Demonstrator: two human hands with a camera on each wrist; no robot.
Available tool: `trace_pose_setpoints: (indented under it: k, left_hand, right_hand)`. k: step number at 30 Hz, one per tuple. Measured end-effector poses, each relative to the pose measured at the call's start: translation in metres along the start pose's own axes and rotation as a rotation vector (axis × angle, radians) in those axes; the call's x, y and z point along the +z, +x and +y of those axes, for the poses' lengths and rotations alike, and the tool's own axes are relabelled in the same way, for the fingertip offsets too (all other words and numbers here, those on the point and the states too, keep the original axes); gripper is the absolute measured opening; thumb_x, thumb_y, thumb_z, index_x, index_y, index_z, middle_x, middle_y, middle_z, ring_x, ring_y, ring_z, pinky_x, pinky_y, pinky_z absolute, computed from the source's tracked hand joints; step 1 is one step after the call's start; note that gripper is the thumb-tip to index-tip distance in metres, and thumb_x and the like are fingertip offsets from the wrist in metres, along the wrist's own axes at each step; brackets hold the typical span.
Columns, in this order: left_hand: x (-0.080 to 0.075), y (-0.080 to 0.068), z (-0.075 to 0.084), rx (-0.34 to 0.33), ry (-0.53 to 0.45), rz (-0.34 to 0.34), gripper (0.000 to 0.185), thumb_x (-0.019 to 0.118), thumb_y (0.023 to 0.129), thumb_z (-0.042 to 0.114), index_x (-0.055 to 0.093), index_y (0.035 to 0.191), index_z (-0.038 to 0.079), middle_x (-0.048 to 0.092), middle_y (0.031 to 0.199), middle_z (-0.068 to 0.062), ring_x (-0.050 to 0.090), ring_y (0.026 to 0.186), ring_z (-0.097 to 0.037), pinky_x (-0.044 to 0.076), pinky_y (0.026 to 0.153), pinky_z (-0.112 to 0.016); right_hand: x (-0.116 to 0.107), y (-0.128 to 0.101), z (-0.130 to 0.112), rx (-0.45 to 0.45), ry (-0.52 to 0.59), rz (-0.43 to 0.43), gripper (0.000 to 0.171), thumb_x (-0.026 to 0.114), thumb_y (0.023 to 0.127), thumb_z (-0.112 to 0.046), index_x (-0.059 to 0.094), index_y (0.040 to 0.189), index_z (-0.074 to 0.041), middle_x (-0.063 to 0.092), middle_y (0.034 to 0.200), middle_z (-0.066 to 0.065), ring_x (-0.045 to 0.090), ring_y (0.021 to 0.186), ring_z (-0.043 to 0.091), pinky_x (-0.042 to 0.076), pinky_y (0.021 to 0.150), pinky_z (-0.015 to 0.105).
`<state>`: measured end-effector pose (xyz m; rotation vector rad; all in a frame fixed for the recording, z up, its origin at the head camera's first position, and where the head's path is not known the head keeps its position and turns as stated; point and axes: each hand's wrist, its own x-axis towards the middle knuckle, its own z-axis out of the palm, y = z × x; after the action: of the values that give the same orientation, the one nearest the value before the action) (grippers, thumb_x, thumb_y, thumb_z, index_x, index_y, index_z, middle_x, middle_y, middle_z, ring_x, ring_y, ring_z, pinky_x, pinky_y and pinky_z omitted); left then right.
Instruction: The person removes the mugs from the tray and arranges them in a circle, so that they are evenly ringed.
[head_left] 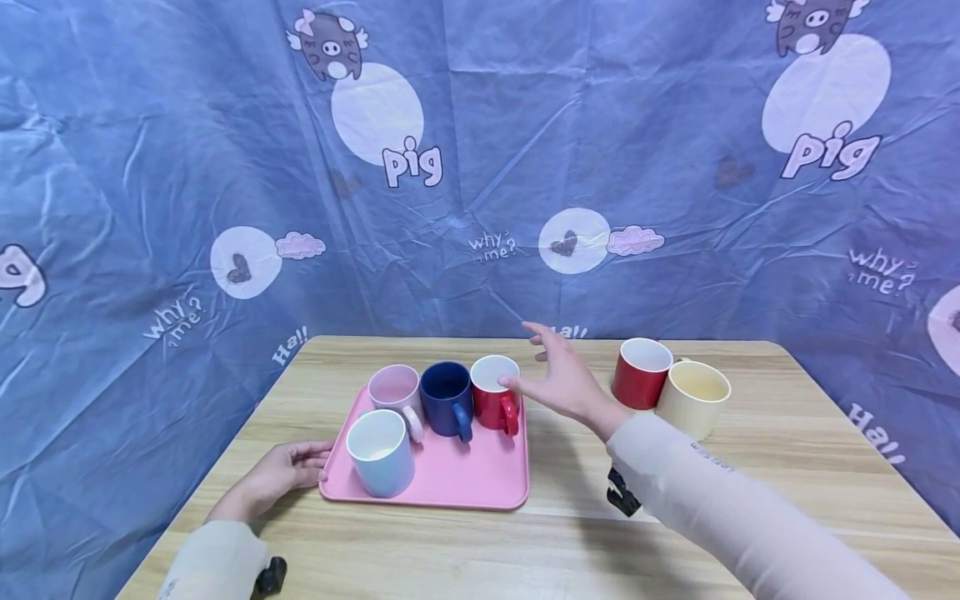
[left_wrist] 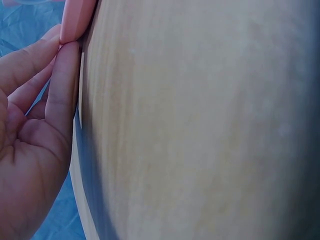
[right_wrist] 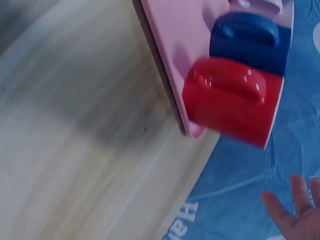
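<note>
A pink tray [head_left: 480, 483] lies on the wooden table [head_left: 525, 550]. On it stand a light blue mug [head_left: 381, 454], a pink mug [head_left: 396, 392], a navy mug [head_left: 447, 397] and a red mug [head_left: 495, 393]. My right hand [head_left: 558, 375] hovers open just right of the red mug [right_wrist: 232, 100], fingers spread, holding nothing. My left hand [head_left: 288, 471] rests open on the table, its fingertips [left_wrist: 67, 65] against the tray's left edge [left_wrist: 75, 20]. The navy mug [right_wrist: 250, 40] appears beside the red one in the right wrist view.
A second red mug [head_left: 640, 372] and a cream mug [head_left: 695, 398] stand on the table right of the tray. A blue printed cloth [head_left: 480, 167] hangs behind and at both sides. The table's near edge runs along the bottom.
</note>
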<state>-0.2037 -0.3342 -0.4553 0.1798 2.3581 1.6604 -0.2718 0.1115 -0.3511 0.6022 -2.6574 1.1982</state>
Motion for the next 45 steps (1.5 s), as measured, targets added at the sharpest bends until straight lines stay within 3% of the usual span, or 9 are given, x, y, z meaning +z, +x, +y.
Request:
trace_pose_setpoints:
  k: [11, 21, 30, 36, 45]
  left_hand:
    - [0.000, -0.001, 0.002, 0.000, 0.005, -0.004, 0.062, 0.067, 0.084, -0.001, 0.034, 0.131, -0.024, 0.057, 0.119, -0.031, 0.062, 0.102, -0.016, 0.052, 0.086, -0.024]
    - [0.002, -0.003, 0.003, -0.009, 0.023, 0.012, 0.060, 0.067, 0.084, -0.002, 0.035, 0.131, -0.023, 0.057, 0.119, -0.031, 0.060, 0.107, -0.031, 0.053, 0.085, -0.025]
    - [0.000, -0.001, 0.003, -0.010, 0.022, 0.014, 0.061, 0.068, 0.084, -0.001, 0.036, 0.131, -0.023, 0.057, 0.119, -0.030, 0.062, 0.103, -0.019, 0.052, 0.085, -0.023]
    - [0.000, 0.000, 0.003, 0.009, 0.003, 0.004, 0.062, 0.068, 0.083, -0.002, 0.035, 0.131, -0.024, 0.057, 0.118, -0.032, 0.062, 0.103, -0.021, 0.052, 0.085, -0.025]
    - [0.001, -0.001, 0.004, 0.019, -0.004, -0.001, 0.062, 0.067, 0.083, -0.003, 0.034, 0.131, -0.025, 0.056, 0.118, -0.033, 0.063, 0.102, -0.017, 0.052, 0.085, -0.025]
  right_hand:
    - [0.032, -0.009, -0.020, -0.024, 0.058, -0.067, 0.091, 0.082, 0.070, -0.046, 0.037, 0.144, -0.018, 0.054, 0.128, 0.014, 0.059, 0.103, 0.027, 0.052, 0.083, 0.041]
    - [0.062, -0.017, -0.032, -0.086, 0.145, -0.135, 0.088, 0.083, 0.071, -0.039, 0.040, 0.142, -0.010, 0.056, 0.120, 0.016, 0.063, 0.098, 0.030, 0.051, 0.084, 0.042]
    - [0.087, -0.023, -0.041, -0.124, 0.158, -0.172, 0.087, 0.082, 0.071, -0.042, 0.041, 0.141, -0.010, 0.056, 0.120, 0.014, 0.062, 0.097, 0.026, 0.052, 0.082, 0.031]
    - [0.102, -0.027, -0.046, -0.100, 0.145, -0.209, 0.091, 0.081, 0.070, -0.049, 0.039, 0.142, -0.014, 0.054, 0.126, 0.010, 0.061, 0.100, 0.023, 0.053, 0.080, 0.027]
    - [0.127, -0.032, -0.054, -0.065, 0.200, -0.209, 0.089, 0.083, 0.068, -0.048, 0.042, 0.140, -0.015, 0.056, 0.118, 0.009, 0.057, 0.106, 0.024, 0.051, 0.078, 0.026]
